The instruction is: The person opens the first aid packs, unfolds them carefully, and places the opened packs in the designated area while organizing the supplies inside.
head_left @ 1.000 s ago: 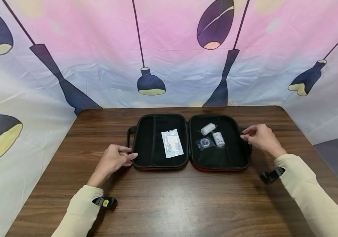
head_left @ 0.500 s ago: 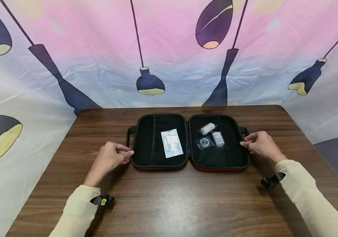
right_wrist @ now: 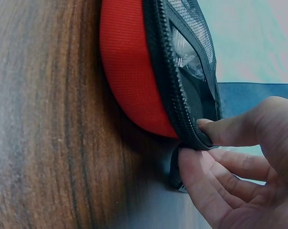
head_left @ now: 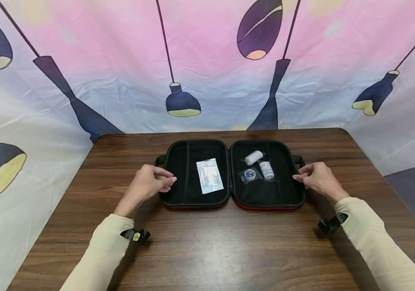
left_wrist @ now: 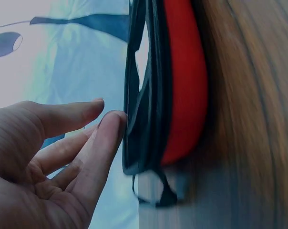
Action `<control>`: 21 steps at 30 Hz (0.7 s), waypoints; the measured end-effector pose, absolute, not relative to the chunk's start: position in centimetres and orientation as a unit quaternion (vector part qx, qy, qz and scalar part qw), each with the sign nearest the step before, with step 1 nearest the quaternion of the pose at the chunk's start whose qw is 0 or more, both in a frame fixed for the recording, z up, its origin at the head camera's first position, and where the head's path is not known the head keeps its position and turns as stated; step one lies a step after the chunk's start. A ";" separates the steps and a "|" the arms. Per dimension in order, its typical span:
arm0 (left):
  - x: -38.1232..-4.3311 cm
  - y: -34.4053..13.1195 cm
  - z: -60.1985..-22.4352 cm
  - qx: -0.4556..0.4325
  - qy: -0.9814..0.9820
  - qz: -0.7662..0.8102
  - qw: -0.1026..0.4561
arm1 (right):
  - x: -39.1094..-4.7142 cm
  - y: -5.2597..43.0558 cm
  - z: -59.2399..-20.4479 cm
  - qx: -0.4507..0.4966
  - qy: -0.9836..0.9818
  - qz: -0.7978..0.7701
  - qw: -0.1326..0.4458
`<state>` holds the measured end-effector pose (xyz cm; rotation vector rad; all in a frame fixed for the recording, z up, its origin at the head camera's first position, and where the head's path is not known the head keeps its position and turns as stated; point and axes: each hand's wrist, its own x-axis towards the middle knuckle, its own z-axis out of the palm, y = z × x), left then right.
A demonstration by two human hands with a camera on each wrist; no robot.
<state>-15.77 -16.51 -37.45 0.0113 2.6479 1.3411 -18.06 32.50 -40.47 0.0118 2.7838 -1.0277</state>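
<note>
A zip-up case lies spread flat on the table, black inside and red outside. My right hand pinches its right rim, the thumb inside and fingers beneath, as the right wrist view shows. At the left half hovers my left hand, thumb and fingers apart with nothing between them, fingertips just over the rim. A white-and-blue sachet rests in the left half. In the right half are a white wrapped roll, a white printed cylinder and a clear packet with a round item.
Black carry handles stick out at both outer sides of the case. The wooden table extends in front of it. A patterned cloth hangs behind the table's far edge.
My left hand has come off the case's left edge, drawn back slightly, then moved right and up over it. The right hand stays at the right rim.
</note>
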 end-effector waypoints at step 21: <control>-19.8 -11.1 -40.2 -0.030 0.815 0.549 0.182 | -17.8 32.6 -40.5 0.001 0.931 -0.353 0.088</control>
